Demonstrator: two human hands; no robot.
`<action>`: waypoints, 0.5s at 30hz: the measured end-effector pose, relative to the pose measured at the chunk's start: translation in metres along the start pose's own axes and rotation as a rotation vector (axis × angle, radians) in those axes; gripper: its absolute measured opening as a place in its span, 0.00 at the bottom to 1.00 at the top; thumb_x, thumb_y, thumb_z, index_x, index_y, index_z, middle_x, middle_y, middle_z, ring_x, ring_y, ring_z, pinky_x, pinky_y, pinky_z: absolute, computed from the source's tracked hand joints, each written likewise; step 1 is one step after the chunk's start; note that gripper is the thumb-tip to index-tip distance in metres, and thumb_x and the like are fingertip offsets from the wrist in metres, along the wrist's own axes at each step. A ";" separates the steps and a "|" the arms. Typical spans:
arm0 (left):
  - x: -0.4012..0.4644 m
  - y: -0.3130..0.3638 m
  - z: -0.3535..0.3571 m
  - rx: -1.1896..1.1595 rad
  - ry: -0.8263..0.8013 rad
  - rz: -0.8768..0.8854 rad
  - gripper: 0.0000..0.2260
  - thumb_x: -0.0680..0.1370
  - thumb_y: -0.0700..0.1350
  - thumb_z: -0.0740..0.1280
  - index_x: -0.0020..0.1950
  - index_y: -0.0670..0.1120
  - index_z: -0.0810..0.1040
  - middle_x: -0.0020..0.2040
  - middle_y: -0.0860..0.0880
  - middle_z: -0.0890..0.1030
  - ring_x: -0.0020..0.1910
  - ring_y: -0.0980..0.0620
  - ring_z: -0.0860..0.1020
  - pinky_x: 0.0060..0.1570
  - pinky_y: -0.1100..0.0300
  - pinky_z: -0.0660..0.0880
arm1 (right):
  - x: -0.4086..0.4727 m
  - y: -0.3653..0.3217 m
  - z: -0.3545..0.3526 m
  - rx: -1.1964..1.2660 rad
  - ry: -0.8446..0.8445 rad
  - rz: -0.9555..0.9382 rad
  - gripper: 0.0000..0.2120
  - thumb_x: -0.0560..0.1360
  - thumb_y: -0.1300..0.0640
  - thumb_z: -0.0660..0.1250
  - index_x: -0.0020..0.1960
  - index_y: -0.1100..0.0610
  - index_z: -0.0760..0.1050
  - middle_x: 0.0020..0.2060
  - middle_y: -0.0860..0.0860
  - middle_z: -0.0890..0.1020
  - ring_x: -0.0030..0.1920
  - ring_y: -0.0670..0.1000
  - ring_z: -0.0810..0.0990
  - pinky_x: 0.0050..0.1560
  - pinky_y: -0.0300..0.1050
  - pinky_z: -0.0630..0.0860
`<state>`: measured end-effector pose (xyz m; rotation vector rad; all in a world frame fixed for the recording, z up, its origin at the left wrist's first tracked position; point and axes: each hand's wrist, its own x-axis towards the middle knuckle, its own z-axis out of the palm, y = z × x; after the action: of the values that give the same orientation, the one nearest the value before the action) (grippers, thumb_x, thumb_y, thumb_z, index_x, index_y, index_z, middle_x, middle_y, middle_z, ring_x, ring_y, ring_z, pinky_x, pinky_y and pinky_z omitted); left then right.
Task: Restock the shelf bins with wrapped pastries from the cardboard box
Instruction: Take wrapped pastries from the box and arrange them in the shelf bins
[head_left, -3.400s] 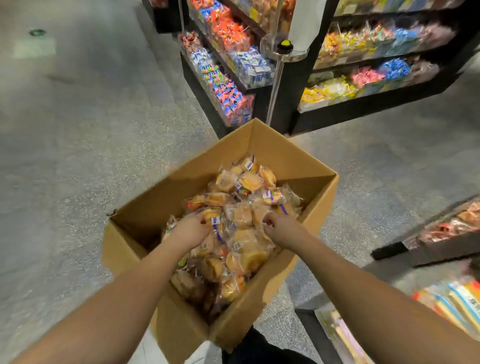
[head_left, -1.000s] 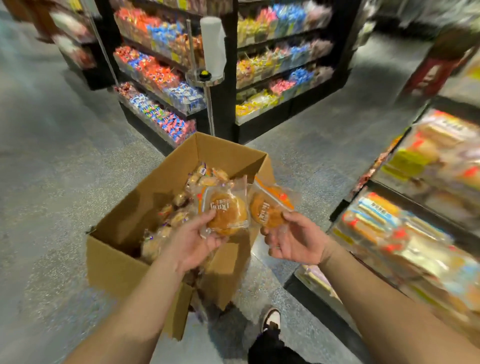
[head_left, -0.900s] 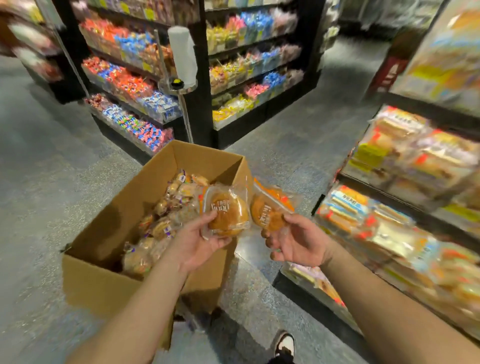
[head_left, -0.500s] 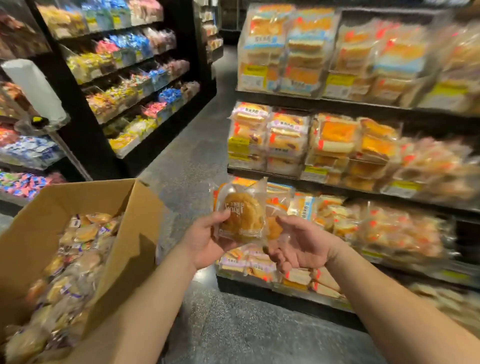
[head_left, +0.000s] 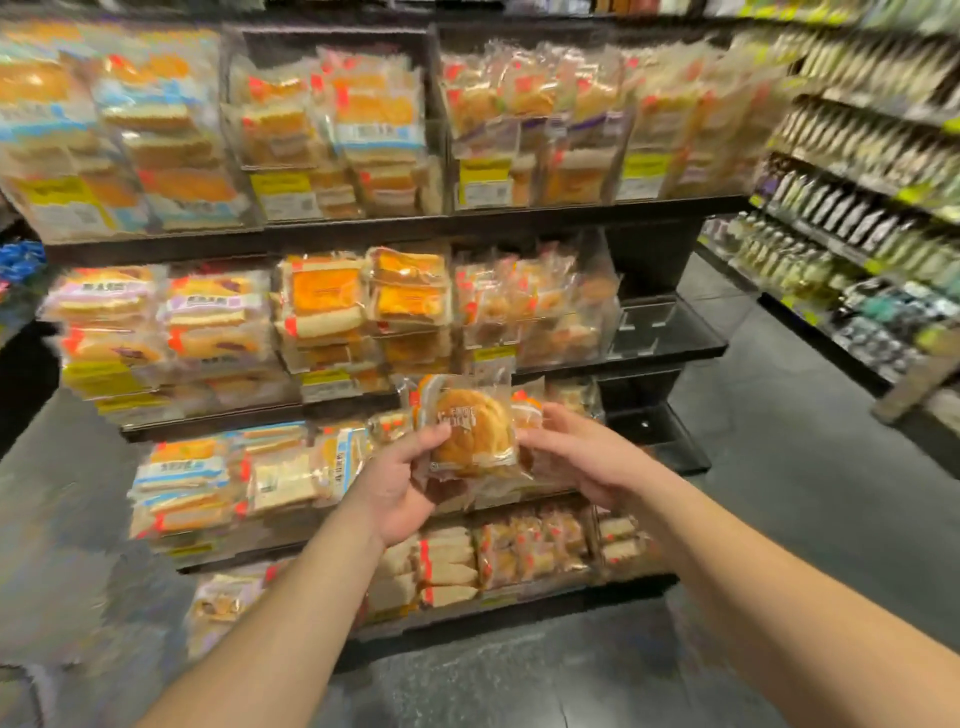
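Clear-wrapped round pastry (head_left: 470, 434) sits pinched in the left hand (head_left: 402, 480); the right hand (head_left: 582, 457) grips a second wrapped pastry (head_left: 527, 410) before the shelves (head_left: 649, 338).

floor: grey stone (head_left: 810, 519) | right aisle: shelves of dark and green packets (head_left: 857, 208)

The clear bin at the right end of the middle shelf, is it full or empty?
Empty: the clear bin shows only bare dividers and dark shelf.
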<state>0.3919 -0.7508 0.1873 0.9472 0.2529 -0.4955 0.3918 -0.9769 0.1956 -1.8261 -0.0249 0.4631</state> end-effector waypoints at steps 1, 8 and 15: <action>0.008 -0.002 0.011 0.009 -0.016 -0.009 0.14 0.69 0.43 0.68 0.53 0.40 0.81 0.47 0.41 0.85 0.43 0.44 0.84 0.50 0.46 0.74 | 0.001 0.007 -0.012 0.030 0.022 -0.001 0.40 0.62 0.29 0.76 0.69 0.44 0.72 0.61 0.44 0.82 0.61 0.46 0.81 0.68 0.55 0.72; 0.065 -0.003 0.064 0.035 -0.065 -0.034 0.14 0.69 0.39 0.68 0.52 0.36 0.80 0.49 0.37 0.84 0.46 0.41 0.84 0.59 0.42 0.74 | 0.020 0.027 -0.067 0.313 0.152 0.006 0.28 0.69 0.51 0.79 0.66 0.52 0.73 0.56 0.49 0.85 0.56 0.50 0.84 0.62 0.51 0.78; 0.139 0.020 0.076 0.054 -0.080 -0.067 0.15 0.70 0.41 0.70 0.54 0.36 0.82 0.56 0.36 0.83 0.56 0.38 0.80 0.64 0.40 0.72 | 0.070 0.021 -0.105 0.409 0.131 0.042 0.33 0.67 0.46 0.79 0.68 0.56 0.74 0.59 0.53 0.84 0.58 0.54 0.83 0.59 0.53 0.78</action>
<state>0.5216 -0.8446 0.1869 0.9719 0.1998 -0.6031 0.4851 -1.0621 0.1790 -1.4523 0.1857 0.3473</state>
